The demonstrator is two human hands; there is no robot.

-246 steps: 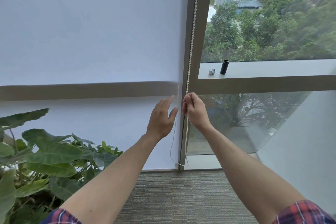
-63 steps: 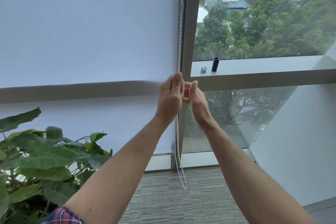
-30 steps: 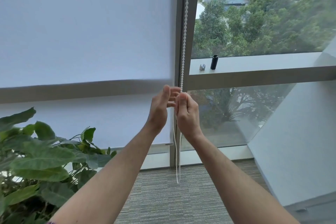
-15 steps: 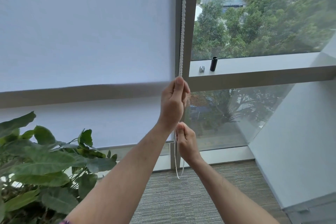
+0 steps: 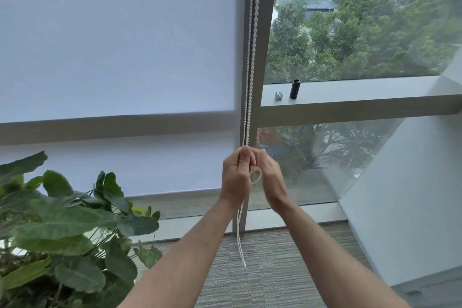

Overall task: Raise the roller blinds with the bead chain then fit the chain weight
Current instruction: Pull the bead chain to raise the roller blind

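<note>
A leafy green plant (image 5: 65,227) fills the near left corner; whatever pot holds it is out of sight below the frame. Behind it one white roller blind (image 5: 117,40) covers the left pane, its bottom edge hanging just above the floor-level frame, so a strip of glass shows beneath.

At the blind's right edge, against the upright window frame (image 5: 266,32), the bead chain (image 5: 250,57) hangs as two strands side by side. Both strands run down into the hands, which meet close together in the middle of the view. The left hand (image 5: 236,175) is curled shut, thumb up, pinching the chain at its top. The right hand (image 5: 271,179) sits just beside it, fingers bent in toward the chain; a small curl of beads shows between the two hands, but whether the right fingers actually grip it cannot be told. Below the left wrist the chain's slack loop dangles down in front of the grey carpet (image 5: 275,270).

To the right, on the horizontal window ledge (image 5: 362,92), stand two small things near each other: a short silver metal piece (image 5: 278,96) and, just right of it, a black cylinder (image 5: 295,89), upright. Trees and buildings lie beyond the glass.
</note>
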